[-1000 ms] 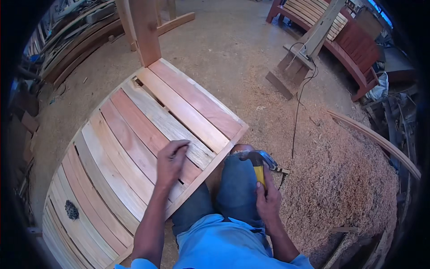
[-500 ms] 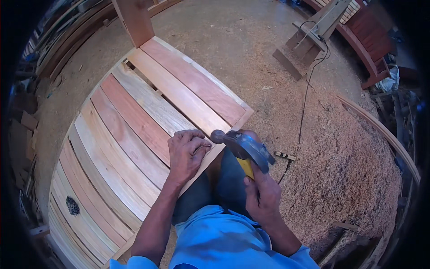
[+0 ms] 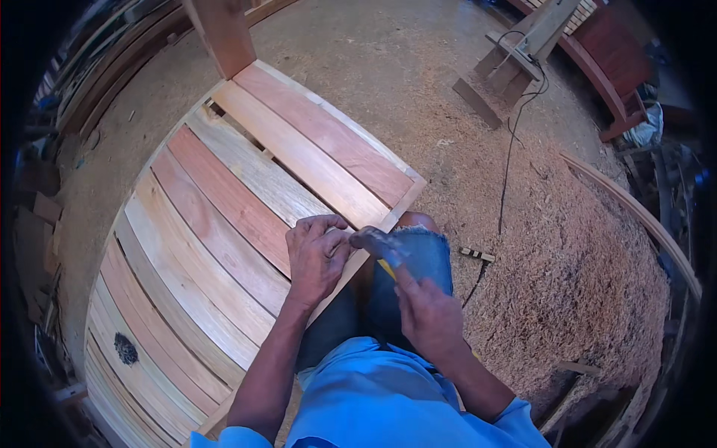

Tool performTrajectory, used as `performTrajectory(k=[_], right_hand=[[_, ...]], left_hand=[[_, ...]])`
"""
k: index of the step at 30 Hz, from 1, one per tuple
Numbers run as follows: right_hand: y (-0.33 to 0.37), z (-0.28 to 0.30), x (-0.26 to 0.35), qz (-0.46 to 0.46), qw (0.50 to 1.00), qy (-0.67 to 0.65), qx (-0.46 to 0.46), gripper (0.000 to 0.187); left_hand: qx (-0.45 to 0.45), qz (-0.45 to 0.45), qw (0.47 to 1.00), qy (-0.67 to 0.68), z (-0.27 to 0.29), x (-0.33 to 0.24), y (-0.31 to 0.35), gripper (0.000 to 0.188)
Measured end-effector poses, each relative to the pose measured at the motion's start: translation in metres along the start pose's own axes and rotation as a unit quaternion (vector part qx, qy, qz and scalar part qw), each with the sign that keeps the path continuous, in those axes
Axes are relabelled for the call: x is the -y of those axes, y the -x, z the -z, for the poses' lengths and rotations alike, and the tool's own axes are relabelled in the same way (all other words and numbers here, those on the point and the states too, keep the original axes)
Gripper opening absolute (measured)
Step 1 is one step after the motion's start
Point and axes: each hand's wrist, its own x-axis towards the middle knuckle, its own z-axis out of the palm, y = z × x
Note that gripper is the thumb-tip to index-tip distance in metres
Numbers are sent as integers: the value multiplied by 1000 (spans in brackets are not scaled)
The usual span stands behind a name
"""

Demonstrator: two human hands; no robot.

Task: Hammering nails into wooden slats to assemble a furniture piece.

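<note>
A slatted wooden panel (image 3: 213,261) with pale and reddish slats lies tilted across my left side, its near edge over my knees. My left hand (image 3: 315,260) rests on that edge by a slat end, fingers closed in a pinch; whatever they hold is hidden. In my right hand (image 3: 432,317) is a claw hammer (image 3: 379,244) with a yellow handle. Its blurred head is at the panel's edge, right beside my left fingertips. A small heap of dark, thin pieces, perhaps nails (image 3: 125,349), sits on the slats at the lower left.
An upright wooden post (image 3: 220,37) rises at the panel's far corner. Wood shavings (image 3: 567,291) are heaped on the right, with a black cable (image 3: 504,187) and its connector nearby. A wooden stand (image 3: 500,86) and a curved strip (image 3: 635,213) lie beyond; timber is stacked far left.
The hammer has swung down and left, its head now next to my left fingers. My right hand has turned with it. My left hand keeps its place on the edge.
</note>
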Motion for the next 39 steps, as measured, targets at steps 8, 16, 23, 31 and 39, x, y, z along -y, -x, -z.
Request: performTrajectory(k=[8,16,23,31,39], right_hand=[[32,-9,-40,-68,985,-89,-131,52],[105,-20,-43,-60,994,-79,34,54],[90,-53,-26,-13,964,-148,222,43],[61,-81,-39,93,913,-192,348,44],[40,-96,-26,122,898,-175,384,34]], left_hand=[[26,-1,1000,18,-3,-1,-5,10],[26,-20,999,31,15,16,-20,32],[-97,279,912,-285,71,142,-73,88],[-12,277,908,-313,62,145,-106,90],[-55,283,901,-325,94,179,-145,98]])
